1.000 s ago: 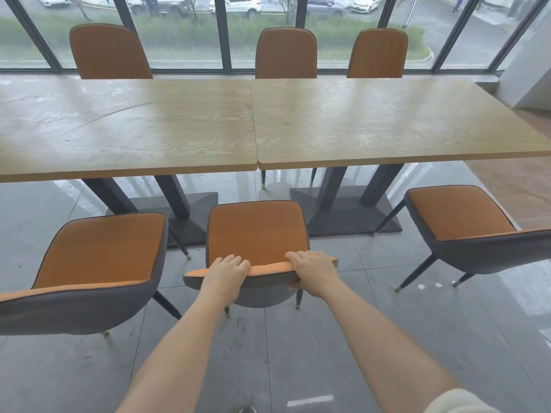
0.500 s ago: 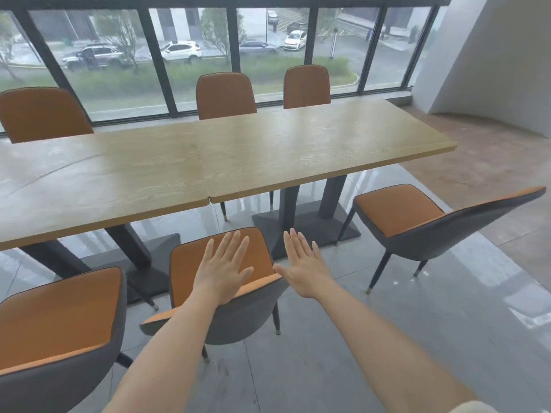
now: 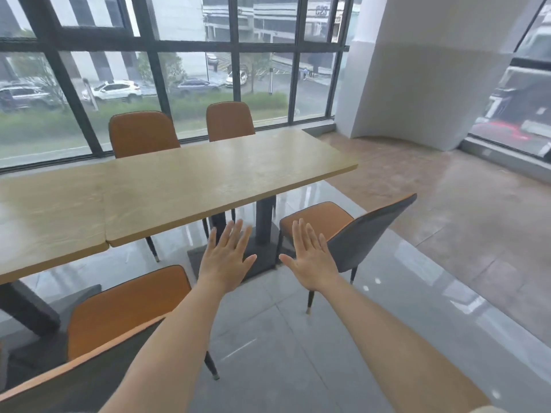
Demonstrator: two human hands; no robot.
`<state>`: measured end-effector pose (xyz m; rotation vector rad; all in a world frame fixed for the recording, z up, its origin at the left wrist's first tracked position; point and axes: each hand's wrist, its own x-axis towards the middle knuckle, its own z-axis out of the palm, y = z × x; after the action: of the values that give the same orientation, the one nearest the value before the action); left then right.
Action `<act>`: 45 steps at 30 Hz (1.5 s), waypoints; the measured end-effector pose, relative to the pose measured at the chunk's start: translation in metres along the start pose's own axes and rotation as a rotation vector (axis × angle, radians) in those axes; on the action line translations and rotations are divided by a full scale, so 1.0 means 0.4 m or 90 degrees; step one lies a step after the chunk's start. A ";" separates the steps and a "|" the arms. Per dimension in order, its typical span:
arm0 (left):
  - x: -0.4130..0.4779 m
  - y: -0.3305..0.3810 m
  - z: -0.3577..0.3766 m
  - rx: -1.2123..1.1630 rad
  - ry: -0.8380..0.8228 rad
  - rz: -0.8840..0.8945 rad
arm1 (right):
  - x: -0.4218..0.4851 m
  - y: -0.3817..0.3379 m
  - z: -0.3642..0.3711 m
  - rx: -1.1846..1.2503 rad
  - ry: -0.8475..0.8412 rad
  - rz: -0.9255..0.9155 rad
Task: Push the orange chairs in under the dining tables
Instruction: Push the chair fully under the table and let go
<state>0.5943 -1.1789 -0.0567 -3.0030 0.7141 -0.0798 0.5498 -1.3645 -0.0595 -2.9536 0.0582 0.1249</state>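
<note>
Orange chair on the right (image 3: 320,220) sat pulled out, seat near the table (image 3: 208,177) end but not under the top, grey back angled away from it. Left hand (image 3: 226,260) and right hand (image 3: 310,260) were both flat, fingers spread, holding nothing, raised over the floor (image 3: 298,338). Right hand overlapped the chair's seat in view; contact unclear. Near chair (image 3: 125,305) sat lower left, also out. Two far chairs (image 3: 143,134) stood against the window side.

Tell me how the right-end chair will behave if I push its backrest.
The chair likely slides easily: thin legs on glossy tile floor. Pushed high on the backrest, it may tip or swivel.
</note>
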 end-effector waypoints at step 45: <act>1.077 1.071 0.263 -0.095 -0.235 -0.119 | 0.696 1.457 -0.063 -0.114 -0.206 -0.141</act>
<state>0.7932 -1.7507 -0.1726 -3.0808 0.4177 0.5289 0.8019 -1.9505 -0.1650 -3.0458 -0.3385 0.6013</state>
